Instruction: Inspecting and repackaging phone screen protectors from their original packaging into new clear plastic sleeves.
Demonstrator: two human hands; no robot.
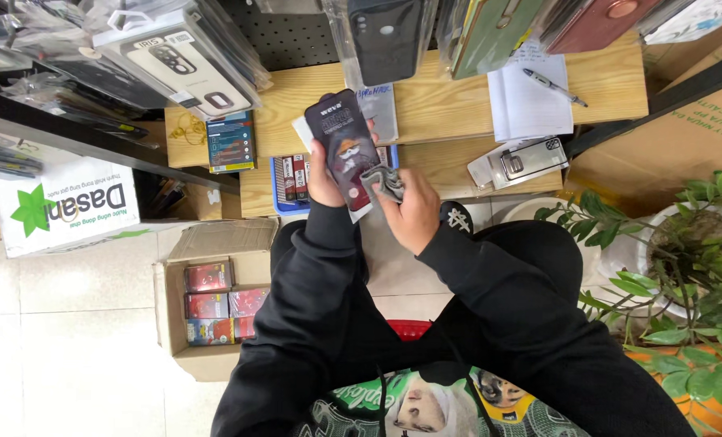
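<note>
Head view: one dark phone case (346, 150) with a cartoon print, held upright over the counter (434, 97) front edge by the left hand (324, 174), fingers clamped on its left side. Right hand (414, 209) closed on one grey cloth (384, 182), pressed to the case's lower right. One open notebook (529, 101) with one pen (554, 86) on the counter, one boxed case (523, 162) at its edge. One blue tray (290, 182) just left of the left hand. One open cardboard box (215, 303) on the floor, left of the knees; potted plant (685, 267) crowds the right.
</note>
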